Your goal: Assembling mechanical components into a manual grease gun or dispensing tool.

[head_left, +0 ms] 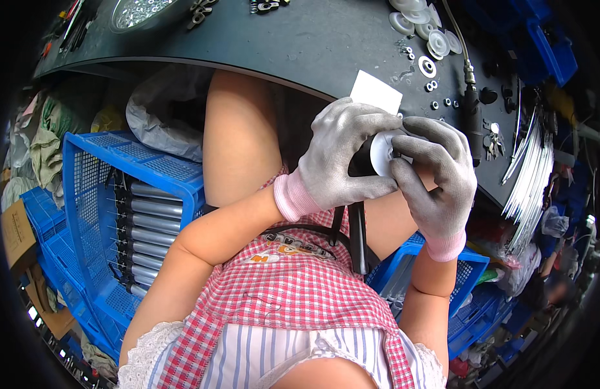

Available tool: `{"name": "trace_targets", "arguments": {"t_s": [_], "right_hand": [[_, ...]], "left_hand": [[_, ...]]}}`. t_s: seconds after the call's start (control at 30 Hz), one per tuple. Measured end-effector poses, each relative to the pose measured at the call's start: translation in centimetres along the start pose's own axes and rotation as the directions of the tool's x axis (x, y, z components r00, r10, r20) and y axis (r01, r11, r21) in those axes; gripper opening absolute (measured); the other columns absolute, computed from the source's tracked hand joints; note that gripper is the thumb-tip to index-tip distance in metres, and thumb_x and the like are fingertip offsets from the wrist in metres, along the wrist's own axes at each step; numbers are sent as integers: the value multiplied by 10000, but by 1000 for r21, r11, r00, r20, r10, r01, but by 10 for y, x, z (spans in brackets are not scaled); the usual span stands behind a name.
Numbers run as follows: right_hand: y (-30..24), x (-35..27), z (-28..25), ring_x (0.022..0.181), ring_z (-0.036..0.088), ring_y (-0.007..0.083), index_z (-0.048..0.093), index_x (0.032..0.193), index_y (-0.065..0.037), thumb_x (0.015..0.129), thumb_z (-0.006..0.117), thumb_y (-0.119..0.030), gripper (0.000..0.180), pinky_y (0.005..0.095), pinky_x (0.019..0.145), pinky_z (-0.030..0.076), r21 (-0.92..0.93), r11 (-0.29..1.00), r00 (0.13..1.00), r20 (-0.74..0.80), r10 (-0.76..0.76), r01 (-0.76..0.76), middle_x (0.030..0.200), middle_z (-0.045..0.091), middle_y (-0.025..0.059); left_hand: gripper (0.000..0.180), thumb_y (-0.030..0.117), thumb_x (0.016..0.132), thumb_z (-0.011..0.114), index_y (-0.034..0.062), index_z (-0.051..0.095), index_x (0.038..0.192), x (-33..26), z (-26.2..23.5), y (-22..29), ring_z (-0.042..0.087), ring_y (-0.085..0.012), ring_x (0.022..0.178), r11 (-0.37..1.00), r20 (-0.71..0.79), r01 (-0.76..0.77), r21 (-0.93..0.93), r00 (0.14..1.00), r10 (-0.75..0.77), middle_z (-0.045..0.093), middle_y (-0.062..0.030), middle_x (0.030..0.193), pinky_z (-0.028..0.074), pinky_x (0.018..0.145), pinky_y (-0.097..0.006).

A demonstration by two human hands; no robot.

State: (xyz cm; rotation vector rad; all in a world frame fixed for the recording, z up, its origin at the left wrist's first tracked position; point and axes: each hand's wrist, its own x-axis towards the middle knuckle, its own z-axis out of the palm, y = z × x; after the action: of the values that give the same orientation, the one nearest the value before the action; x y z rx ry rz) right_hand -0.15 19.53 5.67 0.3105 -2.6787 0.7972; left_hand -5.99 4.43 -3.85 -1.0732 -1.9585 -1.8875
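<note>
Holding long glossy-black tube, stretching toward six o'clock, in grey-gloved left grip, while pinching white circular plastic disc at ten o'clock from grey-gloved right grip.

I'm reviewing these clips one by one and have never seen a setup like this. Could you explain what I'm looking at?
There is no machine here: a person works with their own two hands, in grey gloves. The single picture comes from a wide fisheye camera on the person's head, looking down, so straight edges bend.

The right hand has its fingers on a white round piece. The left hand curves around behind it, above a dark tube; its exact grip is partly hidden.

On the dark workbench lie a white card, pale discs and small shiny pieces. To the left, a blue crate holds silvery tubes.
</note>
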Motion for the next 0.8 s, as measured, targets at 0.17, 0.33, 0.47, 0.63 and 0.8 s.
{"name": "trace_targets", "arguments": {"t_s": [0.17,0.33,0.47,0.63,0.8], "right_hand": [[-3,5,-6,991,621,284,725,905,-99,694,757,-69,216,394,864,475,-23,999,999,33,-21,22,1031,674,89],[0,14,-12,978,617,288,719,878,-114,674,764,-90,211,400,848,477,-75,989,988,103,-118,126,1039,668,82],[9,23,-16,981,615,290,713,870,-122,663,764,-110,214,404,843,478,-25,982,970,162,-183,189,1039,662,66],[19,27,-17,986,616,291,707,883,-139,651,759,-176,241,405,797,489,-24,943,930,179,-322,331,1043,659,41],[20,30,-16,974,619,287,709,909,-150,637,753,-181,278,404,781,493,-46,916,904,189,-384,399,1046,660,34]], "left_hand": [[638,344,626,804,94,583,1170,1,-1,0,579,-307,1058,1000,-1,-2,7,1000,2,616,-104,1130,401,984,-451],[736,287,608,819,63,539,1251,-1,-8,3,517,-321,1186,999,96,37,40,995,-41,579,-116,1228,347,1058,-447],[741,292,605,810,55,539,1252,-1,-9,0,500,-327,1209,998,130,55,-10,990,-54,566,-125,1239,331,1070,-447],[614,328,634,790,61,573,1142,6,-10,7,577,-317,1042,998,53,-5,68,999,2,608,-118,1103,399,972,-458],[621,329,634,788,51,567,1144,5,-9,2,573,-313,1043,999,71,16,27,997,-18,605,-124,1103,393,979,-460]]}}
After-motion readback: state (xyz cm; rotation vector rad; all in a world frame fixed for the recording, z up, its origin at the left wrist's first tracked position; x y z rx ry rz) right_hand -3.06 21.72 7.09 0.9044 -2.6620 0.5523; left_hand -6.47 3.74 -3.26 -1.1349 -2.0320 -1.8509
